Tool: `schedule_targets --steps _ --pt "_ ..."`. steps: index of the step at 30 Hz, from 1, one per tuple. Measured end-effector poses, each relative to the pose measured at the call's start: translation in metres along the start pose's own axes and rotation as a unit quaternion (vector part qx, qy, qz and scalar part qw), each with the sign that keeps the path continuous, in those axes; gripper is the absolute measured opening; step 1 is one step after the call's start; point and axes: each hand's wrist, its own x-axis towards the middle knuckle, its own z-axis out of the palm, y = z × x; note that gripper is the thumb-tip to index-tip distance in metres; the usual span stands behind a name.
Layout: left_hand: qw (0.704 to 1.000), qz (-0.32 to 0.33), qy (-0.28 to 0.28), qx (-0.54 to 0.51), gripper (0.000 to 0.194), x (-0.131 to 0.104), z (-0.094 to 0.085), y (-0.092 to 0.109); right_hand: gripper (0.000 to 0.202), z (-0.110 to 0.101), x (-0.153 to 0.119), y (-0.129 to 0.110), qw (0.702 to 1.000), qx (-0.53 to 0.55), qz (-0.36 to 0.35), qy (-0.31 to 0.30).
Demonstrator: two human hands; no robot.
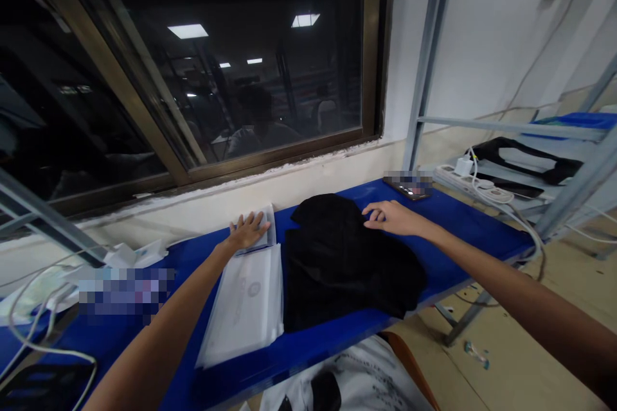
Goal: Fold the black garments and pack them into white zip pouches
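A black cloth garment (337,263) lies spread on the blue tabletop (308,359). To its left is a stack of frosted plastic zip bags (245,302). My left hand (249,231) rests with its fingers spread on a smaller clear packet (268,218), behind the frosted bags and near the wall. My right hand (388,217) is at the upper right edge of the black garment, fingers curled and partly apart. Nothing shows between the fingers, and whether they touch the cloth is unclear.
A phone (409,186) lies at the back right of the table. Further right, a white power strip (472,183) with cables sits beside a metal post (429,58). Cables and a blurred item (126,289) are at the left. A window (270,45) stands behind.
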Motion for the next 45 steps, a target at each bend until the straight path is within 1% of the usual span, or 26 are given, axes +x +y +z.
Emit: schedule_targets --steps 2,3,4,5,7,8,10,12,15,16,17,19,21,23,25,27,29,31,34,36,38,40,41,42,43,45 --pt "0.999 0.025 0.019 0.022 0.051 0.0 -0.001 0.02 0.04 0.0 -0.006 -0.013 0.999 -0.037 -0.015 0.03" --pt "0.998 0.056 0.019 0.03 0.048 -0.002 0.001 0.034 0.04 -0.001 -0.014 -0.022 0.997 -0.047 -0.034 0.052" --pt "0.995 0.097 0.006 0.031 0.044 -0.006 0.003 0.051 0.038 -0.004 -0.024 -0.031 0.995 -0.045 -0.06 0.063" --pt "0.986 0.164 -0.024 0.029 0.04 -0.011 0.008 0.069 0.036 -0.008 -0.036 -0.04 0.994 -0.035 -0.091 0.058" --pt "0.944 0.303 -0.127 0.007 0.033 -0.026 0.018 0.107 0.041 -0.015 -0.064 -0.054 0.989 -0.008 -0.149 -0.013" --pt "0.92 0.353 -0.167 -0.004 0.032 -0.033 0.023 0.124 0.046 -0.017 -0.076 -0.058 0.985 -0.01 -0.164 -0.052" --pt "0.887 0.405 -0.221 -0.018 0.032 -0.044 0.035 0.151 0.047 -0.019 -0.096 -0.061 0.98 -0.028 -0.166 -0.102" --pt "0.886 0.398 -0.239 -0.021 0.04 -0.046 0.048 0.165 0.034 -0.018 -0.104 -0.059 0.979 -0.025 -0.162 -0.121" --pt "0.919 0.314 -0.228 -0.063 0.06 -0.028 0.07 0.167 0.033 -0.021 -0.1 -0.057 0.972 0.029 -0.185 -0.141" --pt "0.927 0.289 -0.224 -0.083 0.06 -0.019 0.078 0.166 0.032 -0.023 -0.096 -0.057 0.968 0.044 -0.198 -0.145" --pt "0.931 0.272 -0.222 -0.102 0.053 -0.009 0.084 0.165 0.031 -0.025 -0.092 -0.058 0.966 0.054 -0.208 -0.145" --pt "0.933 0.258 -0.215 -0.132 0.029 0.008 0.094 0.164 0.031 -0.029 -0.087 -0.061 0.966 0.064 -0.217 -0.128" --pt "0.933 0.25 -0.201 -0.166 0.015 0.018 0.094 0.164 0.031 -0.031 -0.087 -0.06 0.968 0.073 -0.216 -0.1" --pt "0.929 0.237 -0.186 -0.214 0.019 0.021 0.082 0.162 0.029 -0.032 -0.091 -0.056 0.97 0.088 -0.216 -0.064" --pt "0.924 0.223 -0.172 -0.258 0.026 0.019 0.063 0.158 0.027 -0.032 -0.097 -0.049 0.97 0.106 -0.22 -0.014" --pt "0.913 0.19 -0.145 -0.33 0.031 0.017 0.04 0.152 0.027 -0.03 -0.099 -0.041 0.967 0.126 -0.213 0.059" --pt "0.9 0.146 -0.097 -0.399 0.036 0.02 0.021 0.147 0.028 -0.024 -0.091 -0.035 0.959 0.152 -0.189 0.145" --pt "0.897 0.111 -0.038 -0.427 0.035 0.03 0.012 0.142 0.029 -0.017 -0.071 -0.031 0.947 0.179 -0.172 0.204" --pt "0.914 0.086 0.043 -0.394 0.022 0.05 0.01 0.134 0.031 -0.007 -0.023 -0.03 0.944 0.175 -0.175 0.217" --pt "0.924 0.072 0.083 -0.366 0.018 0.053 0.009 0.128 0.029 -0.003 0.002 -0.03 0.949 0.141 -0.145 0.244" --pt "0.933 0.061 0.106 -0.338 0.017 0.037 0.004 0.121 0.027 -0.001 0.007 -0.028 0.949 0.123 -0.093 0.276" --pt "0.948 0.077 0.066 -0.301 0.013 0.0 -0.005 0.115 0.032 0.001 -0.011 -0.024 0.961 0.131 -0.056 0.239" --pt "0.956 0.101 0.006 -0.276 0.011 -0.023 -0.009 0.113 0.035 0.003 -0.027 -0.021 0.971 0.134 -0.05 0.192" --pt "0.96 0.157 -0.11 -0.203 0.013 -0.047 -0.013 0.112 0.038 0.005 -0.044 -0.018 0.983 0.119 -0.047 0.133" --pt "0.953 0.197 -0.183 -0.137 0.019 -0.07 -0.016 0.111 0.04 0.008 -0.06 -0.014 0.991 0.093 -0.053 0.085" --pt "0.947 0.242 -0.209 -0.011 0.028 -0.106 -0.018 0.112 0.041 0.017 -0.084 -0.006 0.995 0.012 -0.08 0.05"
